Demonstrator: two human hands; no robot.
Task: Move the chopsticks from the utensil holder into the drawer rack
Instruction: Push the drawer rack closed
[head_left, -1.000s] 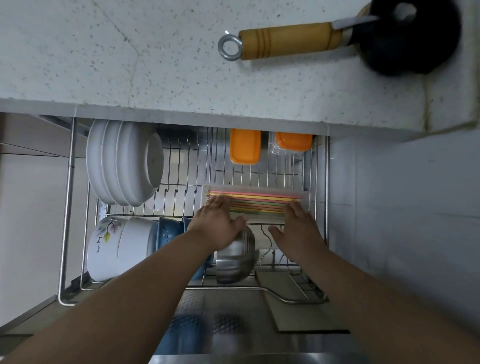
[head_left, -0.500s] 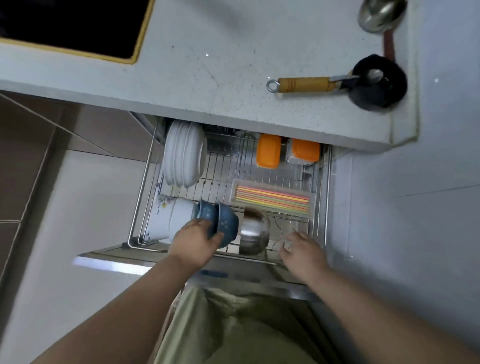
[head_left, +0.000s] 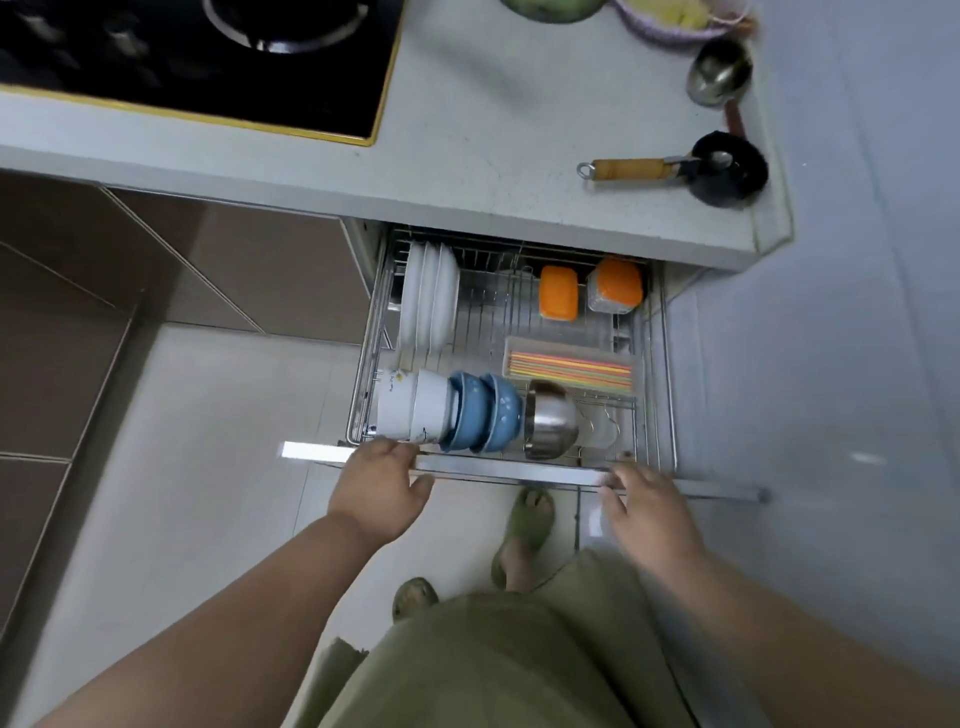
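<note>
The multicoloured chopsticks (head_left: 569, 370) lie flat in a clear tray (head_left: 519, 345) at the right of the pulled-out wire drawer rack (head_left: 670, 389). No utensil holder is in view. My left hand (head_left: 382, 488) rests with its fingers over the left part of the drawer's metal front (head_left: 509, 470) and holds nothing. My right hand (head_left: 644, 512) touches the same front bar further right, fingers spread, blurred and empty. Both hands are well short of the chopsticks.
The rack also holds upright white plates (head_left: 428, 296), white bowls (head_left: 410, 405), blue bowls (head_left: 485, 413), a steel bowl (head_left: 550, 421) and two orange-lidded containers (head_left: 558, 293). On the worktop (head_left: 493, 130) above are a hob (head_left: 197, 57), a small black pan (head_left: 727, 169) and a ladle (head_left: 719, 73). My slippered feet (head_left: 524, 525) stand below the drawer.
Both hands left the chopstick tray and drew back to the drawer's front edge. The view pulled up and away, so more of the worktop and floor shows.
</note>
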